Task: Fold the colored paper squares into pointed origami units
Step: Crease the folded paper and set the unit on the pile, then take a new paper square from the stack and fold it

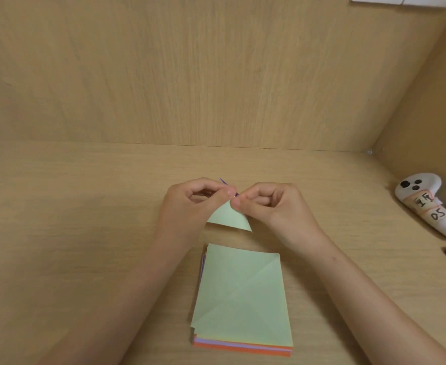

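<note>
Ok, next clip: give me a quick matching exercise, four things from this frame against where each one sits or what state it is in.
Things:
1. folded green piece
2. paper stack
3. white controller
4. left hand

Places or states:
A. far right on the desk, labelled by hand
B. pinching at the paper's top point
C. flat on the desk, nearest the camera, crossed by diagonal creases
D. held up between both hands

Pairs: 1-D, 2-C, 3-A, 4-B
</note>
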